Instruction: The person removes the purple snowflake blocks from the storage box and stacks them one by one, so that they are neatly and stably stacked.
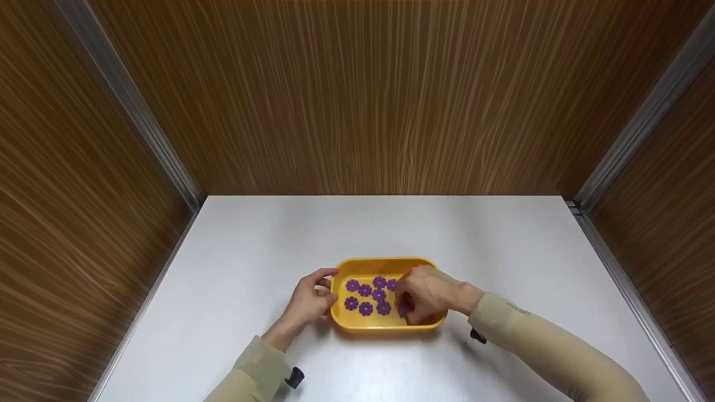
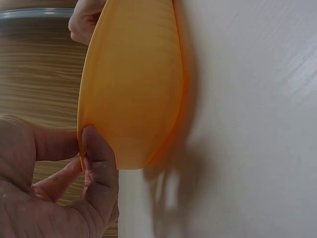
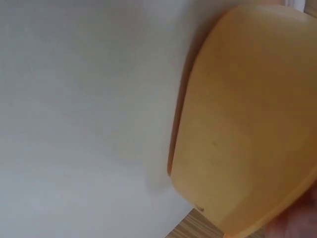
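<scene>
A yellow plastic tray [image 1: 357, 324] sits on the white table, with several small purple flower-shaped pieces [image 1: 366, 309] spread over its floor. My left hand [image 1: 309, 296] pinches the tray's left end at the rim; in the left wrist view the thumb and fingers [image 2: 99, 163] grip its edge from both sides. Inside the right part of the tray, my right hand [image 1: 427, 293] reaches down with curled fingers. Between its thumb and fingers shows a purple flower piece [image 1: 405, 309], partly hidden by the hand. The right wrist view mostly shows the tray's outer wall [image 3: 242, 114].
The white tabletop [image 1: 251, 240] surrounds the tray. Wood-grain panels [image 1: 380, 100] stand behind it and on both sides, with metal strips [image 1: 139, 111] along the corners.
</scene>
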{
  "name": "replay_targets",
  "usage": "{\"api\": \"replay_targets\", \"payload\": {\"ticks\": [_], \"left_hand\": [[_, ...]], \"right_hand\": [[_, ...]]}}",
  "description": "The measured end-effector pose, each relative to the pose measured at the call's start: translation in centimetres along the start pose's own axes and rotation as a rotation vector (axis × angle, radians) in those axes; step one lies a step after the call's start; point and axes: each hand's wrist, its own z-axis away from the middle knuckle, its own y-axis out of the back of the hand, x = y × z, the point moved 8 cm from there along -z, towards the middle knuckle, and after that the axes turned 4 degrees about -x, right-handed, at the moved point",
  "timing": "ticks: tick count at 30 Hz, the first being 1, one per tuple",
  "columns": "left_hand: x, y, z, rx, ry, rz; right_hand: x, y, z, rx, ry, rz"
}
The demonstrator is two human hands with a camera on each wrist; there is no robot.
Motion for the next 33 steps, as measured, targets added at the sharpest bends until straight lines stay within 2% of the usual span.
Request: {"api": "replay_targets", "payload": {"ticks": [7, 14, 23, 33], "left_hand": [[0.0, 0.0, 0.1, -0.003, -0.009, -0.009], [-0.3, 0.0, -0.1, 0.002, 0.011, -0.023], [-0.2, 0.0, -0.2, 0.002, 0.003, -0.016], [-0.3, -0.1, -0.3, 0.004, 0.010, -0.020]], "right_hand": [[0.8, 1.3, 1.7, 0.106, -0.032, -0.097], [1.2, 2.5, 3.6, 0.238, 0.017, -0.185], [2.3, 4.8, 6.8, 0.432, 0.046, -0.196], [4.5, 5.9, 11.0, 0.545, -0.029, -0.220]]}}
